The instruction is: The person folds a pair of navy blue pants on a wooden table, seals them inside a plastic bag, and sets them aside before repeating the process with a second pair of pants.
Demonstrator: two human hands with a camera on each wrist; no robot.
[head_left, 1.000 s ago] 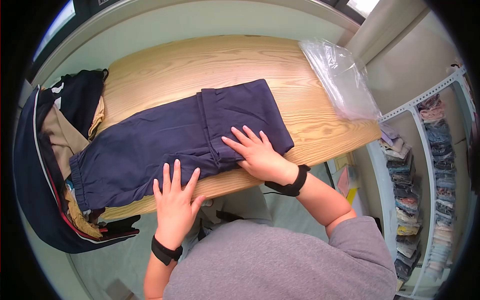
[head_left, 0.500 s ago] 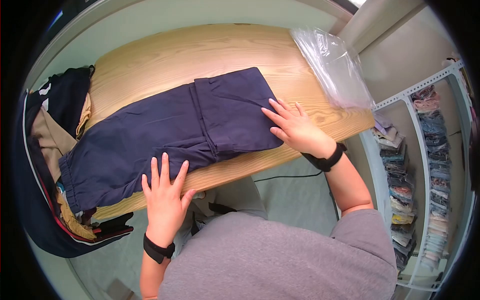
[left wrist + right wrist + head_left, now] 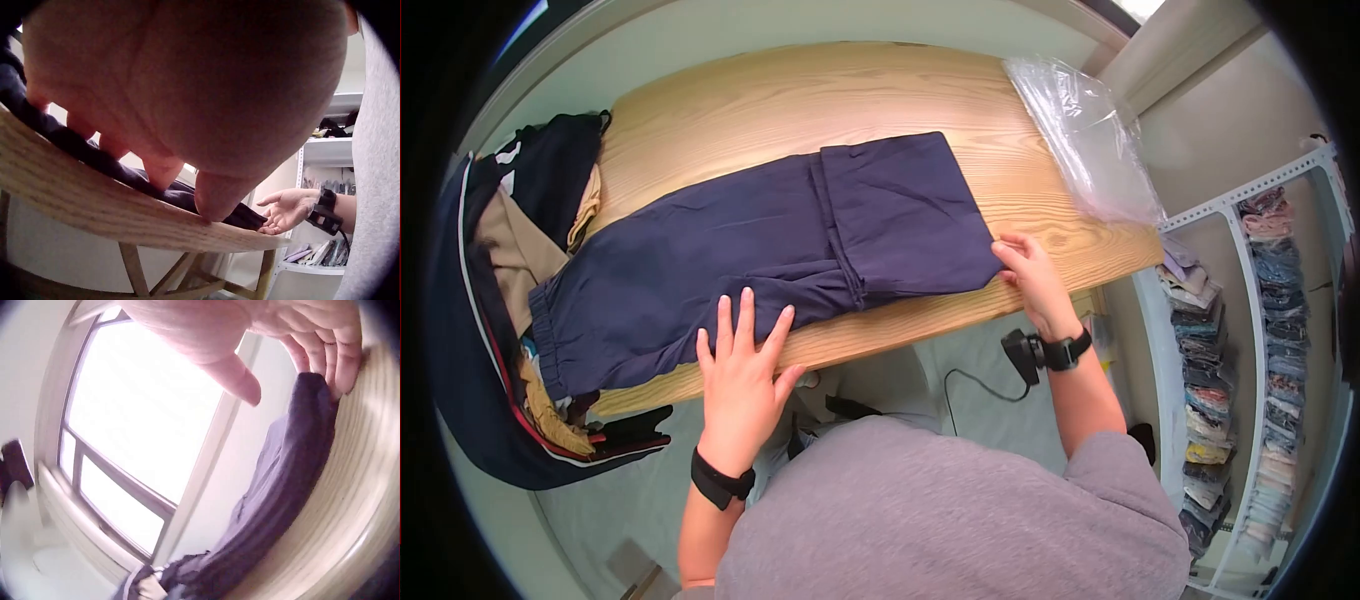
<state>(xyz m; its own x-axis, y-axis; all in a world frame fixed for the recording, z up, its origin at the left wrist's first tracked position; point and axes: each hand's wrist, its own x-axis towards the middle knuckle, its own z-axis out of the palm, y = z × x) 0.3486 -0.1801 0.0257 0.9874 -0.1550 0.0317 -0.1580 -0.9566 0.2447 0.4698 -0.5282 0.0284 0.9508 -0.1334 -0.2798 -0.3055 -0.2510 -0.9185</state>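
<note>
Navy trousers (image 3: 700,240) with an elastic waistband lie across the wooden table (image 3: 790,90), their legs folded back over themselves at the right end. My left hand (image 3: 742,385) rests with spread fingers on the near edge of the trousers. At the near right corner of the fold is my right hand (image 3: 1037,285). In the right wrist view its fingers (image 3: 317,353) touch the folded end of the cloth, while the thumb (image 3: 244,384) stands apart from it. Seen from the left wrist, the left palm (image 3: 181,81) hides most of the trousers.
A dark bag (image 3: 475,390) full of clothes stands against the table's left end. Clear plastic bags (image 3: 1085,140) lie at the back right. Shelving (image 3: 1235,260) on the right holds stacks of packed garments. A black cable (image 3: 970,375) hangs from the right wrist camera.
My right hand has slid from on top of the folded part to its right end, then down to the near corner, turning on its side. My left hand keeps its place on the trousers.
</note>
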